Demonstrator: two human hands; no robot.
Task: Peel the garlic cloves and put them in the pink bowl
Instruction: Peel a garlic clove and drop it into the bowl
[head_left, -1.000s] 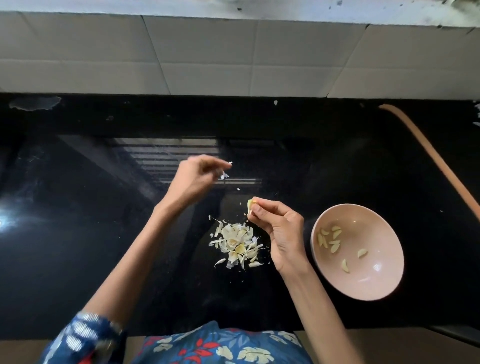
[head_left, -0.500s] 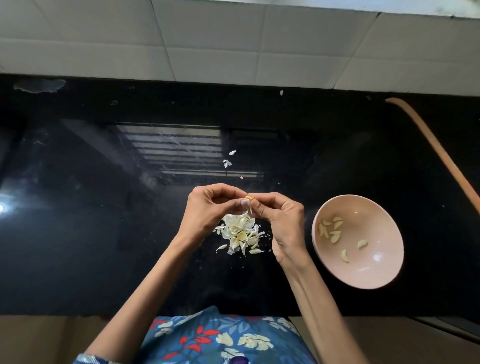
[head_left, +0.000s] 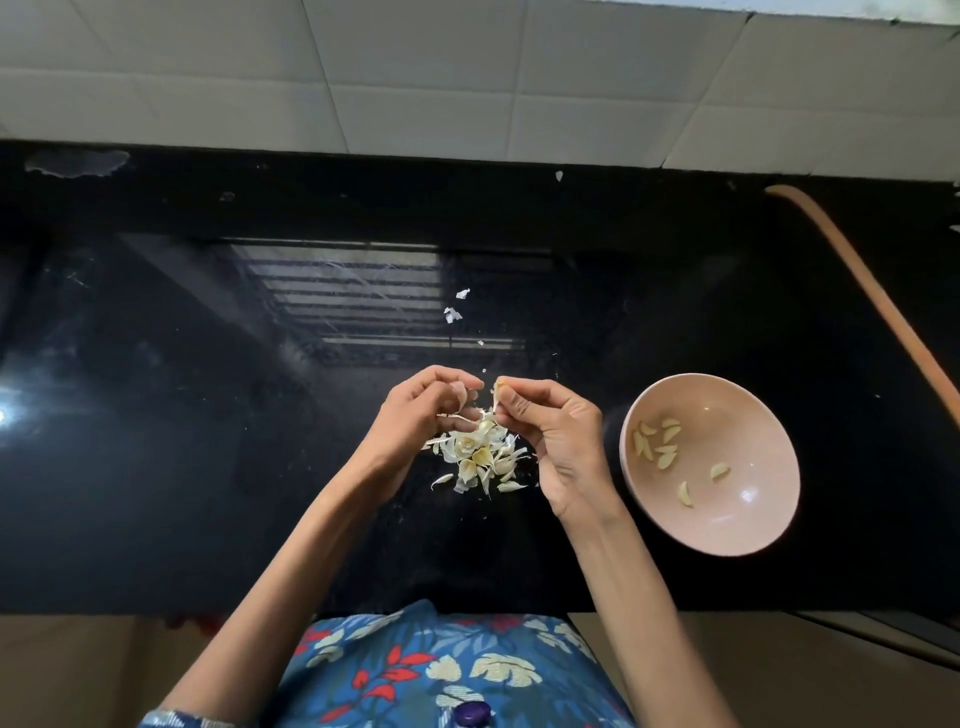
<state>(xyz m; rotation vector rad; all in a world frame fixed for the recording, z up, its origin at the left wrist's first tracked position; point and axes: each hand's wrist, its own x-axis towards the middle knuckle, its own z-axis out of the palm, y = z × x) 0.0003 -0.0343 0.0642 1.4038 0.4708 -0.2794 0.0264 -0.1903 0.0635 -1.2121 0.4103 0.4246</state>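
My right hand (head_left: 550, 436) pinches a small pale garlic clove (head_left: 497, 391) between thumb and fingertips, just above a heap of garlic skins (head_left: 480, 457) on the black counter. Close beside it, my left hand (head_left: 421, 415) has its fingers curled, with a thin strip of skin at the fingertips, a small gap from the clove. The pink bowl (head_left: 753, 525) sits to the right of my right hand and holds several peeled cloves (head_left: 657, 441) along its left inner side.
The glossy black counter (head_left: 208, 415) runs to a white tiled wall (head_left: 467, 78) at the back. A few loose skin flakes (head_left: 453, 314) lie beyond my hands. An orange curved strip (head_left: 883, 312) crosses the far right. The counter's near edge meets my patterned clothing.
A second ago my left hand was raised away to the left, dropping skin flakes. It came back to the clove, and the two hands have now parted slightly as skin pulls away.
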